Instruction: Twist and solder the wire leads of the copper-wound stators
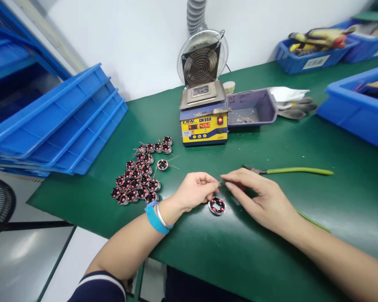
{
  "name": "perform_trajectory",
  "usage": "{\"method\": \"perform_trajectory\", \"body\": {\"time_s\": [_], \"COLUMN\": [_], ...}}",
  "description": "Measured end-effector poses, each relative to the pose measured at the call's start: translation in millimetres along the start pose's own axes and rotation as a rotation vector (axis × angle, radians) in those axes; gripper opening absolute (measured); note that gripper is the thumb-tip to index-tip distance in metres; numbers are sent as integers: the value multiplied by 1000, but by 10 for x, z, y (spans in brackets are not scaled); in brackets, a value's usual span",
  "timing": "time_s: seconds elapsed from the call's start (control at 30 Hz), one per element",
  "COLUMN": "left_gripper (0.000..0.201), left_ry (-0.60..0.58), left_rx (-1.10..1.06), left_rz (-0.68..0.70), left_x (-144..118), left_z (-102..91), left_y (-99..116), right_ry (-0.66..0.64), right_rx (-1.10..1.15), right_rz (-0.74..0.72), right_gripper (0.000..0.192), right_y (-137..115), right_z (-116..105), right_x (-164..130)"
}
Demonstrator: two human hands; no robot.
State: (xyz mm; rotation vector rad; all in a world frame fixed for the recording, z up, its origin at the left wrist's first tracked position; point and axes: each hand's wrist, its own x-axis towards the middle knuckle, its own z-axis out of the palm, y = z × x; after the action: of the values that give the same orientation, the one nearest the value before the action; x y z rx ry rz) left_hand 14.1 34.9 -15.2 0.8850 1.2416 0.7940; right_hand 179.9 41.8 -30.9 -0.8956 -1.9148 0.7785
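A small motor stator (217, 211), a metal ring with black insulation and copper windings, lies on the green table close to my hands. My left hand (195, 191), with a blue band at the wrist, is closed in a pinch just above it, apparently on a thin copper wire. Opposite, my right hand (266, 201) has thumb and index finger stretched toward the left fingertips with a gap between them. Green-handled cutting pliers (297, 170) lie partly hidden behind the right hand. Another stator (162, 165) with long loose wires sits left of the solder pot.
Several stators (135, 183) stand grouped at left. A yellow-and-blue solder pot (204, 126) with a fan is at the back. Beside it are a grey tray (267, 107) and gloves (297, 110). Blue bins (353, 105) line the right; stacked blue crates (82, 113) lean at left.
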Motion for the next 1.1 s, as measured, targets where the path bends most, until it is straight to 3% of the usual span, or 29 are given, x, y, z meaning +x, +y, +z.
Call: {"method": "perform_trajectory", "body": {"time_s": [0.3, 0.7, 0.93, 1.1], "left_gripper": [13, 28, 30, 27], "left_ry": [-125, -92, -52, -71], "left_rx": [-97, -97, -99, -60], "left_rz": [51, 63, 65, 66], "left_x": [14, 8, 9, -1], "left_z": [15, 10, 17, 10], "left_y": [-33, -47, -65, -64], "right_ry": [5, 16, 28, 5], "right_rx": [341, 92, 58, 156], "right_rz": [298, 157, 142, 177], "right_gripper": [34, 23, 21, 25], "right_y": [52, -15, -40, -1], "right_z": [101, 76, -9, -33], "right_x": [2, -64, -105, -78]}}
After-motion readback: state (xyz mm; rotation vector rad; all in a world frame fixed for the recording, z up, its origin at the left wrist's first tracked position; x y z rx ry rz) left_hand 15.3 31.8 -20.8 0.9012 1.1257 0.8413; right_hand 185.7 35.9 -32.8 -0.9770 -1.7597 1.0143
